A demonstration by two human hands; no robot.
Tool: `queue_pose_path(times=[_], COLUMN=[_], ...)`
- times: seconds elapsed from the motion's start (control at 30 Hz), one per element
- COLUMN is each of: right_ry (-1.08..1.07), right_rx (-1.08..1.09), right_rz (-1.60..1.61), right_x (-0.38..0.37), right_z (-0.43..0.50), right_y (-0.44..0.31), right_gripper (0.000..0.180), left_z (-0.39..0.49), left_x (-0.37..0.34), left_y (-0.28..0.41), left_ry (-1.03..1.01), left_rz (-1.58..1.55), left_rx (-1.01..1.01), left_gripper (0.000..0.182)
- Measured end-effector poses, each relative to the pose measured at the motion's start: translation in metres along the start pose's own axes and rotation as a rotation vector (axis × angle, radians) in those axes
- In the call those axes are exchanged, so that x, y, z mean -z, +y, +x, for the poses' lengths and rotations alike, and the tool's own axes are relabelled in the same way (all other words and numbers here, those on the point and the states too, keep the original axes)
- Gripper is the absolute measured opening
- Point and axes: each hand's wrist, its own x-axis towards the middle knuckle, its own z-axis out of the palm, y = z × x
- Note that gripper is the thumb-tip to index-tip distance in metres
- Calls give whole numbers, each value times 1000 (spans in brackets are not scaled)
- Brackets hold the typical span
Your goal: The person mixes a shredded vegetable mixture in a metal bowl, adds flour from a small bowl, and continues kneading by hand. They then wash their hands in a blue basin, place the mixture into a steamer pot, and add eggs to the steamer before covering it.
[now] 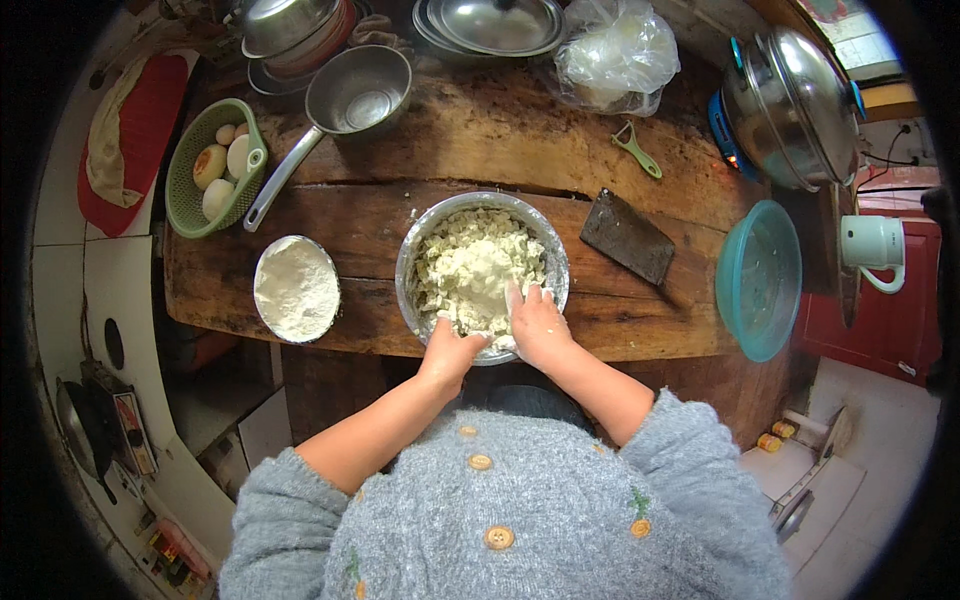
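Note:
A round metal bowl (406,259) stands at the table's front edge before me. It holds pale chopped pieces, probably vegetable, coated with white flour-like powder (480,262). My left hand (448,352) reaches over the near left rim, its fingertips in the mixture. On the right side of the bowl, my right hand (541,326) has its floury fingers pressed down into the mixture, thumb apart. The fingertips of both hands are partly hidden, so I cannot tell whether they grip any of it. To the left sits a smaller bowl of white powder (297,289).
On the wooden table (480,161) lie a cleaver blade (628,238) and a green peeler (637,152). Around them are a teal plastic basin (759,281), a metal saucepan (358,90), a green basket (180,187) with several round items, a plastic bag (619,56) and a lidded steel pot (795,109).

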Motion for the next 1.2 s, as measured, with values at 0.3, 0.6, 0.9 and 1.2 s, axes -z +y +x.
queue_pose_path(times=[0.3,0.6,0.9,1.2], right_ry=[-40,-225,320,127], right_rx=[-126,29,87,16], right_rz=[404,1405,599,146], right_x=[-20,51,72,10], right_z=[37,14,28,-6], right_y=[9,30,25,2], right_gripper=[87,59,38,50], left_z=[50,15,22,-10], left_x=[2,11,34,24], left_y=[-17,22,33,18], left_ry=[171,-113,-7,84], left_rz=[352,96,607,316], left_rx=[67,-54,-534,-380], left_gripper=[47,35,29,52])
